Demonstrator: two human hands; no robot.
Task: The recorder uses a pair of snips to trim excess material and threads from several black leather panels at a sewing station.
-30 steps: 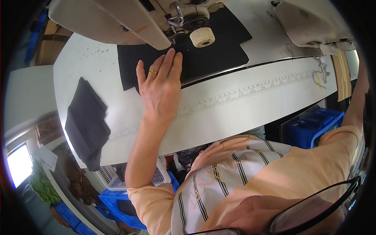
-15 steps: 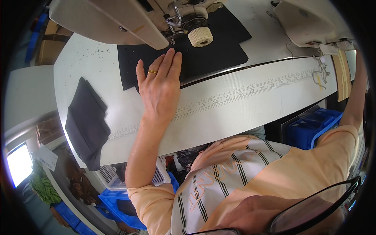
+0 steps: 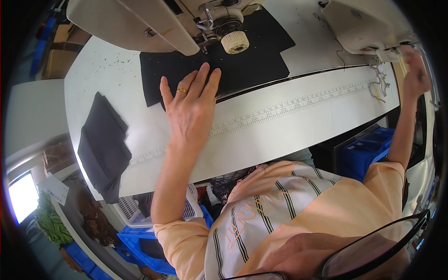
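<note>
My left hand [image 3: 192, 105] lies flat with fingers spread, a gold ring on one of them. Its fingertips press on a black fabric piece [image 3: 247, 70] spread under the head of a sewing machine [image 3: 135, 28]. The machine's needle area stands just beyond my fingertips, beside a cream round knob [image 3: 234, 43]. Off at the far right, my right hand [image 3: 415, 74] is raised near the end of a second machine head [image 3: 359, 28]. Motion smears its fingers, so I cannot make out whether it holds anything.
A folded dark fabric piece [image 3: 103, 147] lies at the table's left. A printed ruler strip [image 3: 280, 109] runs along the front of the white table [image 3: 298, 135], with loose threads [image 3: 379, 84] at its right end. Below are a white basket [image 3: 133, 214] and blue crates [image 3: 368, 151].
My right hand has come up into view at the far right, beside the second machine head. My left hand stays on the fabric, its fingers a little more spread.
</note>
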